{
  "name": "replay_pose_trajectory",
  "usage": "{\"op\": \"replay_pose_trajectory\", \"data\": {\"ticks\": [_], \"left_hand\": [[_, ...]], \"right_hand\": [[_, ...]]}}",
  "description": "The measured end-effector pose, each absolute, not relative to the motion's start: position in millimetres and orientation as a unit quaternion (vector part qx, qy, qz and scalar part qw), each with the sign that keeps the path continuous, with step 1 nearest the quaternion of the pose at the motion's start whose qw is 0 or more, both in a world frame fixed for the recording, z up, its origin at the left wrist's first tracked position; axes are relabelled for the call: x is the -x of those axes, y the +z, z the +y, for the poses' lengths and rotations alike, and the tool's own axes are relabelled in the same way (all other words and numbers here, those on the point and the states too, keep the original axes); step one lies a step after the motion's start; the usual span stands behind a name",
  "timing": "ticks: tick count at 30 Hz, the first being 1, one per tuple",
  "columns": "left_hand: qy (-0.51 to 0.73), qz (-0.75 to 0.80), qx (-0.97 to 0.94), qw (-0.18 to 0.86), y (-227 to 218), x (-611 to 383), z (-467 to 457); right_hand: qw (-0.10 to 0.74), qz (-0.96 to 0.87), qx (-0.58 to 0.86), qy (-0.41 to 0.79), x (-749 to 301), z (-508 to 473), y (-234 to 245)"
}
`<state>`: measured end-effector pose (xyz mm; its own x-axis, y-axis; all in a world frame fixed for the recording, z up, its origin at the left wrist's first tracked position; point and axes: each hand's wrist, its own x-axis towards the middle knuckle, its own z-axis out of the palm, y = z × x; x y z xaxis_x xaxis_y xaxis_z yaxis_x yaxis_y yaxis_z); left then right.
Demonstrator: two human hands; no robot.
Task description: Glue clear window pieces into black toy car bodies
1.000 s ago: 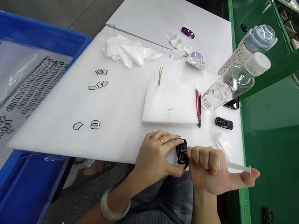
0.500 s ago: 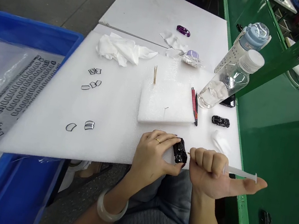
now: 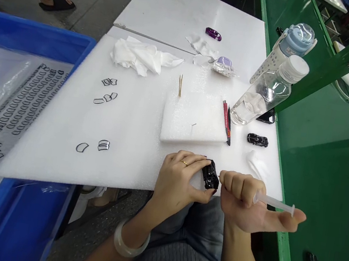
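We log a glossy black model car at the near edge of the white foam sheet, lower centre of the frame. Our left hand grasps it, fingers wrapped over its side. Just beside it, our right hand is clenched around a clear plastic syringe, whose plunger end points right. Another black model car lies at right on the foam. No writing is legible on the syringe or the clear plastic bottle.

My left hand curves forward above my lap, fingers bent and pressing inward from my angled left wrist. My right hand sits just beside it, fingers curled tight, thumb stretched outward.
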<state>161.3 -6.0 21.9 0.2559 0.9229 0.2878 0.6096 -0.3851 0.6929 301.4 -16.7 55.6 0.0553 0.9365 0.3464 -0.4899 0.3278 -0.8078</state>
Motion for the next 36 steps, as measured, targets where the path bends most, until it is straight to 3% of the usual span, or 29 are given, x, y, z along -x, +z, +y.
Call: {"op": "replay_pose_trajectory", "data": {"ticks": [23, 28, 33, 36], "left_hand": [[0.333, 0.500, -0.767, 0.226, 22.6, -161.5, -7.0], [0.326, 0.499, -0.771, 0.224, 22.7, -160.3, -7.7], [0.302, 0.487, -0.792, 0.211, 20.0, -157.3, -9.6], [0.289, 0.477, -0.808, 0.190, 18.2, -155.5, -10.9]], "right_hand": [[0.656, -0.469, 0.339, 0.485, -290.6, -26.0, 60.8], [0.616, -0.475, 0.403, 0.482, -296.5, -26.2, 89.6], [0.675, -0.492, 0.387, 0.391, -300.5, 20.9, 111.2], [0.600, -0.526, 0.413, 0.439, -299.7, 52.7, 91.4]]}}
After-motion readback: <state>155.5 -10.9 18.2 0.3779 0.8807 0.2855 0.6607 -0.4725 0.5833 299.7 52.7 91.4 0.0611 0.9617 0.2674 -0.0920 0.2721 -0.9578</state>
